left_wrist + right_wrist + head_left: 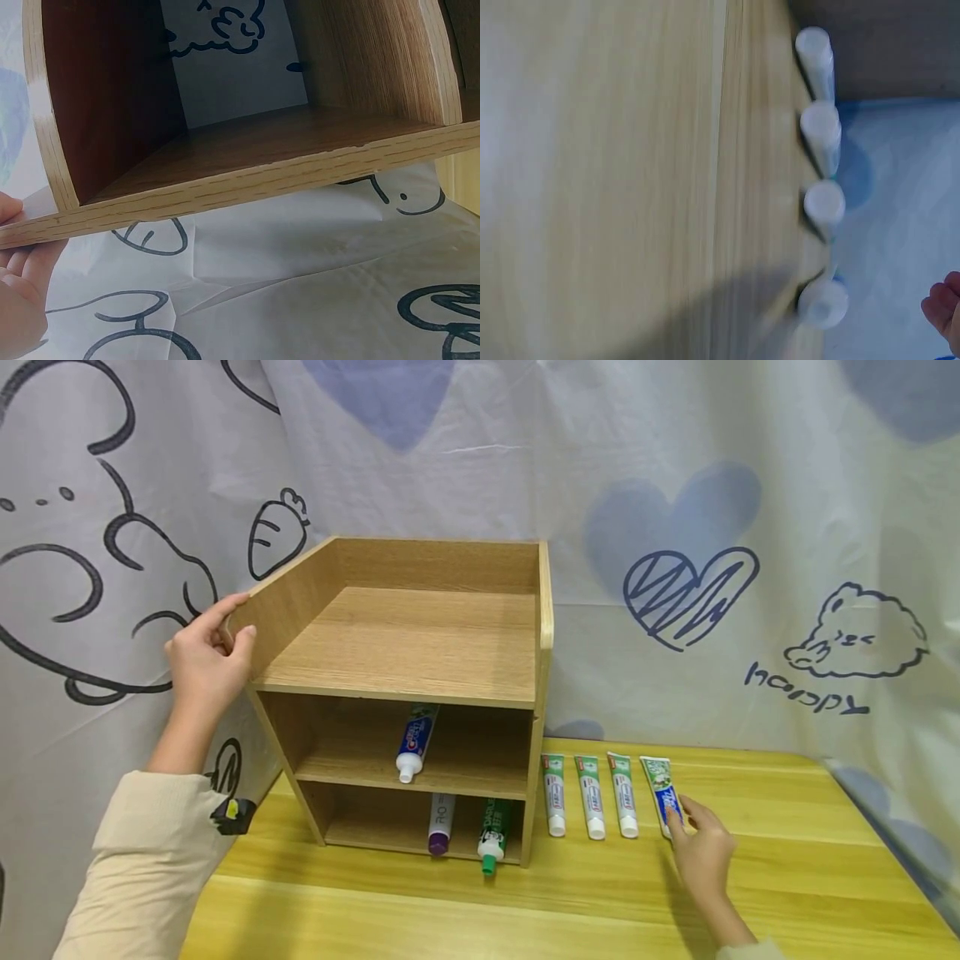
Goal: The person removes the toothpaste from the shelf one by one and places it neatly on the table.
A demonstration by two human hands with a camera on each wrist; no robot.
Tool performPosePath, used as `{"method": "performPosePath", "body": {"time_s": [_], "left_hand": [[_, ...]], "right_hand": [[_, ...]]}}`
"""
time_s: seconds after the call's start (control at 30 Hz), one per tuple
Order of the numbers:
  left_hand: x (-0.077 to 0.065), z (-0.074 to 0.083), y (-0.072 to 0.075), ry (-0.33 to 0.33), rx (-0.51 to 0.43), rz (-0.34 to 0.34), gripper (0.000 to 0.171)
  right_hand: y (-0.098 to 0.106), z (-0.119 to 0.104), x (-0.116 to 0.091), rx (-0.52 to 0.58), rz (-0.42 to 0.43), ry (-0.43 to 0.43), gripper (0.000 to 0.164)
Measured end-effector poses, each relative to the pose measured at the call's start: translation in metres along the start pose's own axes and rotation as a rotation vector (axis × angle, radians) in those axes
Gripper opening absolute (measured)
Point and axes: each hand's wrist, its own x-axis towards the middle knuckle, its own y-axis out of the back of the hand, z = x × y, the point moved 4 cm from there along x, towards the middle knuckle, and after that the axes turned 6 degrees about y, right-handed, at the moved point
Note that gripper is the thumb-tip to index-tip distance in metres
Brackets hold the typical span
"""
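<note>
On the left, my left hand [210,656] grips the side panel of a wooden shelf unit [405,639]. The left wrist view shows the thumb on one side of the panel [225,187] and fingers on the other. My right hand [703,852] is over the lower end of a blue-and-green toothpaste tube [660,785], covering its cap in the head view. In the right wrist view, its fingertips [941,304] stand apart from the nearest white cap [823,304]. Three green-and-white toothpaste tubes [590,797] lie in a row left of that tube, caps toward me.
A blue Crest toothpaste tube [416,739] lies in the middle compartment. The bottom one holds a purple-capped tube [441,822] and a green Darlie tube [493,835], their caps at the front edge. A wood-grain table [420,910] lies below; printed curtains [480,468] hang behind.
</note>
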Motion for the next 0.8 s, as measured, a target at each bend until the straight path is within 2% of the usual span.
{"method": "performPosePath", "body": {"time_s": [0.23, 0.43, 0.8], "left_hand": [[0.000, -0.001, 0.000, 0.002, 0.004, 0.002, 0.035], [0.001, -0.003, 0.000, 0.000, 0.006, 0.000, 0.036], [0.001, -0.004, 0.000, 0.020, 0.013, 0.000, 0.036]], "right_hand": [[0.002, -0.024, -0.006, 0.040, 0.019, 0.034, 0.028], [0.002, -0.036, -0.009, 0.063, 0.029, 0.025, 0.029], [0.001, -0.064, -0.014, 0.176, 0.051, 0.032, 0.034]]}}
